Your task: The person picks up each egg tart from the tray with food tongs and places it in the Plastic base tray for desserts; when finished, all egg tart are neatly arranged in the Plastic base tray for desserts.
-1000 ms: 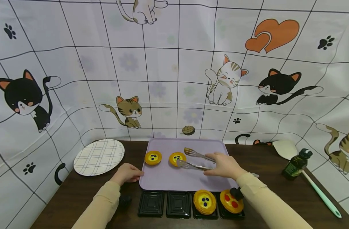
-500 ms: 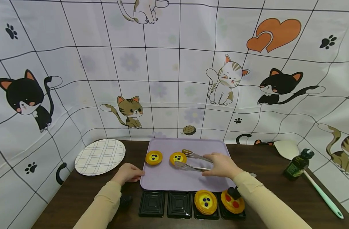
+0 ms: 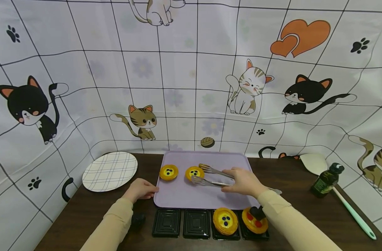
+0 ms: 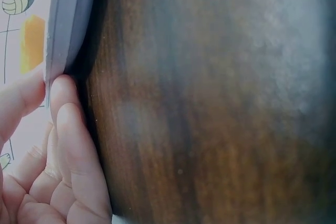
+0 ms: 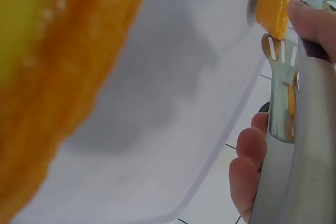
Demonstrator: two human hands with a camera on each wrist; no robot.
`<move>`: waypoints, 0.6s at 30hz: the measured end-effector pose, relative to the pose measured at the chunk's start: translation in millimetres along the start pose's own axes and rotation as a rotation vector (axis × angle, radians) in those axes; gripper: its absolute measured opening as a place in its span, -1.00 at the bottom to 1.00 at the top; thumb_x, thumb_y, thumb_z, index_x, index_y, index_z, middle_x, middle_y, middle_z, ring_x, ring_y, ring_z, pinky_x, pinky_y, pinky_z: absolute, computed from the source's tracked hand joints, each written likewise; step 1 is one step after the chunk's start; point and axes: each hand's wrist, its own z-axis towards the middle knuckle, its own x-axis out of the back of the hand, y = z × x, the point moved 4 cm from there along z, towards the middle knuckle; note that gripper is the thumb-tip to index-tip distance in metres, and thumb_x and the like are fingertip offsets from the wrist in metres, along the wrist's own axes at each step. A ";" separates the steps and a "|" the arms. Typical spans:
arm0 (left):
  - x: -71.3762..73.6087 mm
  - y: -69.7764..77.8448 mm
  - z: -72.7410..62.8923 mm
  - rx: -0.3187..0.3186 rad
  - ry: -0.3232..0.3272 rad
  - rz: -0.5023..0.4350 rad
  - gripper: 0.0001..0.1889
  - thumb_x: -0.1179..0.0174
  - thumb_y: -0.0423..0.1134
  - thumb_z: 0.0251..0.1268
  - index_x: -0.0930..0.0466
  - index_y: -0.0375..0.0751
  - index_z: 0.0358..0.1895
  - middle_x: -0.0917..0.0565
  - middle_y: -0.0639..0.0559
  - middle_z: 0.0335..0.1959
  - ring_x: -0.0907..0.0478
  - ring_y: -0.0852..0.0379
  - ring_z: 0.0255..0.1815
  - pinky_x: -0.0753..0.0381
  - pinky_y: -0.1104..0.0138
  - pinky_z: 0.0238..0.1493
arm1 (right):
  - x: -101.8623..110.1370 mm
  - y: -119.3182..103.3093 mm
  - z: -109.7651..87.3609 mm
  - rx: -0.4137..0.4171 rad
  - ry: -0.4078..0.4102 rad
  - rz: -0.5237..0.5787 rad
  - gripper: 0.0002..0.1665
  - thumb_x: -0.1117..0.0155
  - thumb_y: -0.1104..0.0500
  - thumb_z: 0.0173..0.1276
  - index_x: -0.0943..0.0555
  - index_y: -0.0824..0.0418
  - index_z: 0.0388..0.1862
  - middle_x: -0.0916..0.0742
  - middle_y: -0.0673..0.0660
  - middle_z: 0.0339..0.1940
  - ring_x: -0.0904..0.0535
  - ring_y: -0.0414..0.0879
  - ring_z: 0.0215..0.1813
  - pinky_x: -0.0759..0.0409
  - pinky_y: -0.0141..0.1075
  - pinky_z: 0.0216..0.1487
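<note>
1. The middle tart (image 3: pixel 194 173), round and yellow with dark blue dots, sits on the lavender tray (image 3: pixel 206 199) between the tips of the tongs; whether both tips touch it is hard to tell.
2. Against a second ago, the tongs (image 3: pixel 213 170) reach slightly farther left over this tart; their shiny metal heads are slotted like forks.
3. The right hand (image 3: pixel 243 181) has its fingers curled round the tongs and has shifted slightly left with them.
4. The left hand (image 3: pixel 141 190) pinches the tray's left rim, thumb above and fingers beneath, as before.
5. The left tart (image 3: pixel 168 172) keeps its place near that rim.
6. In front, four glossy black square moulds (image 3: pixel 166 223) stand in a row; the two rightmost hold crimped tarts, one blue-dotted (image 3: pixel 225 221), one red-dotted (image 3: pixel 256 225).
7. Around them on the dark wood-grained table (image 3: pixel 281 170): a checked plate (image 3: pixel 110 172), a green bottle (image 3: pixel 326 180) and a mint-handled spatula (image 3: pixel 355 216).
</note>
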 end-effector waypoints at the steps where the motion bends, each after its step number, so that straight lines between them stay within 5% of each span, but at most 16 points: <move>1: -0.3 0.1 0.0 -0.001 -0.001 0.000 -0.78 -0.34 -0.27 0.12 -0.69 -0.42 -0.32 -0.64 0.01 -0.59 -0.56 0.24 -0.59 -0.65 0.42 -0.45 | 0.6 -0.3 -1.9 0.001 0.003 0.004 -0.17 -0.49 -0.24 -0.08 -0.58 0.07 0.18 -0.66 0.03 -0.22 -0.46 -0.17 -0.35 -0.53 -0.22 -0.32; 18: -0.7 -2.1 2.1 0.002 0.001 0.010 -0.75 -0.35 -0.25 0.11 -0.68 -0.42 -0.29 -0.64 0.01 -0.59 -0.56 0.24 -0.58 -0.65 0.42 -0.45 | 17.0 -1.6 -46.1 0.063 0.054 0.045 -0.16 -0.46 -0.26 -0.04 -0.54 0.04 0.23 -0.65 0.02 -0.18 -0.44 -0.21 -0.38 -0.50 -0.30 -0.39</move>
